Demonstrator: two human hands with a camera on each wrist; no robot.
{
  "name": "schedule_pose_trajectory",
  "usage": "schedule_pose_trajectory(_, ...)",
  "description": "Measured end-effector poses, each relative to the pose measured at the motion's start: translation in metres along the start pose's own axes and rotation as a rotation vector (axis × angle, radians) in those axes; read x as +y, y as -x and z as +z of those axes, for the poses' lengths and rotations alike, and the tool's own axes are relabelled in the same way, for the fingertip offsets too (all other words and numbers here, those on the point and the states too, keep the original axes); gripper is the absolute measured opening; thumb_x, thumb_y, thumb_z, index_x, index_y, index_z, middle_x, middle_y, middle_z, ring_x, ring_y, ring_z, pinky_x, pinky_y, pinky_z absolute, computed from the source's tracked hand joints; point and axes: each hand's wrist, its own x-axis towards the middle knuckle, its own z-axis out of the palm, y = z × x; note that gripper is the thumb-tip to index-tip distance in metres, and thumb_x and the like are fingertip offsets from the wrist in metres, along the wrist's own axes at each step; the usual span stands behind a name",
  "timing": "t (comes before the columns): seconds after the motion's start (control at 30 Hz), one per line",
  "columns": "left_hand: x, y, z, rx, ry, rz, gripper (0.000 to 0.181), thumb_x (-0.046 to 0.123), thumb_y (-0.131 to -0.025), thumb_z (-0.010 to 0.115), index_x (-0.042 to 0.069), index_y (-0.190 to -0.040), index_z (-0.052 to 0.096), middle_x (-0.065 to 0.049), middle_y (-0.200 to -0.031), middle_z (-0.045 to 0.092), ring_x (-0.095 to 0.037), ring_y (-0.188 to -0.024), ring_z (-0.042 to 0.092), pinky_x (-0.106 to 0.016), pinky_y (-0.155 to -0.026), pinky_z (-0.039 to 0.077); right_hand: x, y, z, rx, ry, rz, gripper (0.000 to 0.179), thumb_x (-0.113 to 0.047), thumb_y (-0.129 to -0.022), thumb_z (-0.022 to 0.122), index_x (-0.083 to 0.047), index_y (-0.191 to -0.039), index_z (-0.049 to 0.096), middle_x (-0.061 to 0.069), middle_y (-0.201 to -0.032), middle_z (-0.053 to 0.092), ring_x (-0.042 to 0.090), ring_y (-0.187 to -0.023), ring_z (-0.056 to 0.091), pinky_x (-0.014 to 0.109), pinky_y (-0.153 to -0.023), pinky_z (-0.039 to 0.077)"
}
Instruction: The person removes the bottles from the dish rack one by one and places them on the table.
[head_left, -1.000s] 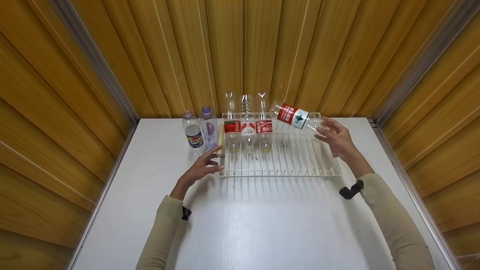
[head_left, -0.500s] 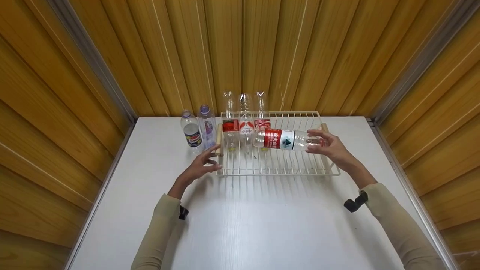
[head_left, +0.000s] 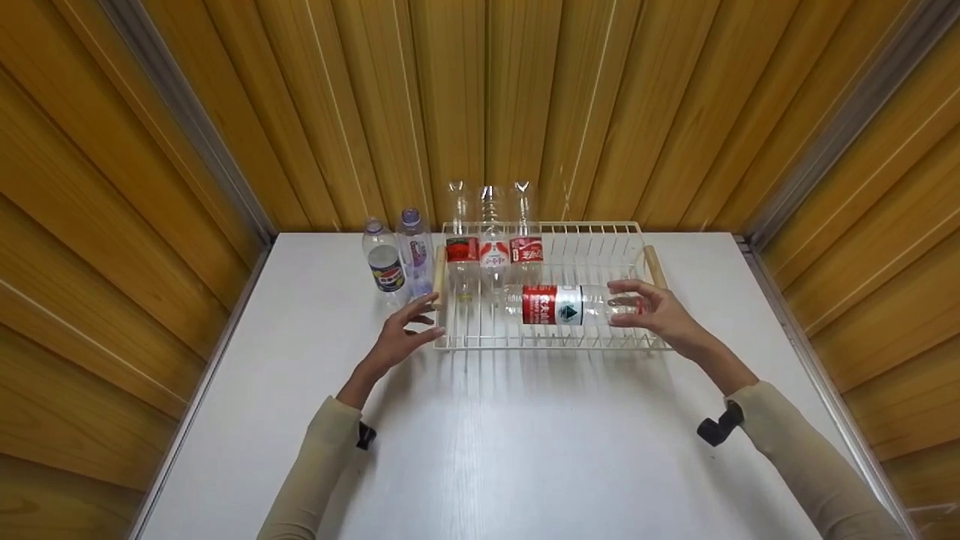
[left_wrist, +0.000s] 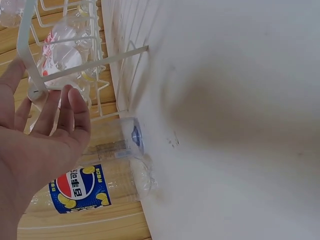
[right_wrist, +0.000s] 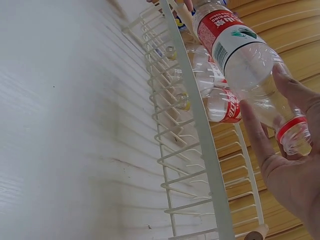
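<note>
My right hand (head_left: 667, 315) grips a clear plastic bottle (head_left: 555, 305) near its red-ringed neck. The bottle lies level over the front of a white wire rack (head_left: 555, 348), its base pointing left and its red-and-white label showing. In the right wrist view, thumb and fingers reach round either side of the bottle's neck (right_wrist: 295, 132). My left hand (head_left: 403, 337) holds the rack's front left corner, with fingertips at the near end of the left wooden handle (left_wrist: 37, 97). Several clear bottles (head_left: 493, 255) with red labels stand neck down in the rack's left part.
Left of the rack, a Pepsi bottle (head_left: 388, 277) and a purple-tinted bottle (head_left: 418, 259) stand upright on the white table (head_left: 480, 442). Another wooden handle (head_left: 655, 268) is on the rack's right side. Wood-look panels (head_left: 480, 97) enclose the table behind and at both sides.
The bottle in my right hand has come down and toward me from the rack's back right, turning from tilted to level. My left hand stays at the rack corner.
</note>
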Motion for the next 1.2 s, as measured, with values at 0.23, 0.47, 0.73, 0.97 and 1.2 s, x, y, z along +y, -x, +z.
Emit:
schedule_pose_trajectory(0.23,0.014,0.003,0.001,0.104,-0.055,0.034,0.06,0.009,-0.087,0.08,0.009,-0.143,0.058,-0.016,-0.141,0.061,-0.042,-0.123,0.058,-0.033,-0.081,0.053,-0.004,0.005,0.004,-0.006,0.03,-0.014,0.056,-0.012,-0.088,0.08,-0.013,-0.139,0.059,-0.003,-0.141,0.057,0.018,-0.13,0.057,0.024,-0.096,0.056)
schedule_pose_trajectory(0.47,0.038,0.002,-0.001,0.184,-0.159,0.103,0.057,0.014,-0.087,0.082,0.005,-0.139,0.06,-0.02,-0.135,0.06,-0.037,-0.116,0.058,-0.03,-0.073,0.054,-0.008,0.009,0.015,-0.041,-0.031,-0.06,0.058,-0.004,-0.088,0.077,-0.002,-0.142,0.054,0.003,-0.142,0.057,0.01,-0.126,0.06,0.027,-0.094,0.058)
schedule_pose_trajectory(0.73,0.07,0.003,0.003,-0.07,-0.126,0.12,0.07,0.016,-0.087,0.082,0.015,-0.15,0.051,-0.018,-0.135,0.062,-0.038,-0.116,0.062,-0.038,-0.084,0.056,-0.014,0.01,0.025,-0.042,-0.025,-0.037,0.059,-0.007,-0.087,0.08,-0.005,-0.141,0.056,-0.003,-0.137,0.06,0.021,-0.13,0.059,0.027,-0.093,0.058)
schedule_pose_trajectory(0.97,0.079,0.005,0.014,-0.344,-0.129,0.142,0.079,0.021,-0.087,0.083,0.021,-0.156,0.043,-0.016,-0.144,0.058,-0.031,-0.121,0.062,-0.061,-0.097,0.053,-0.017,0.009,0.035,-0.053,-0.065,-0.049,0.059,-0.006,-0.086,0.08,-0.002,-0.14,0.056,0.003,-0.141,0.058,0.015,-0.126,0.061,0.028,-0.092,0.059)
schedule_pose_trajectory(1.2,0.079,0.005,0.02,-0.349,-0.137,0.094,0.071,0.022,-0.089,0.081,0.022,-0.153,0.049,-0.017,-0.14,0.061,-0.033,-0.12,0.064,-0.049,-0.095,0.057,-0.015,0.008,0.04,-0.044,-0.02,-0.029,0.057,-0.007,-0.087,0.08,-0.005,-0.139,0.057,0.009,-0.145,0.055,0.01,-0.124,0.06,0.027,-0.092,0.059)
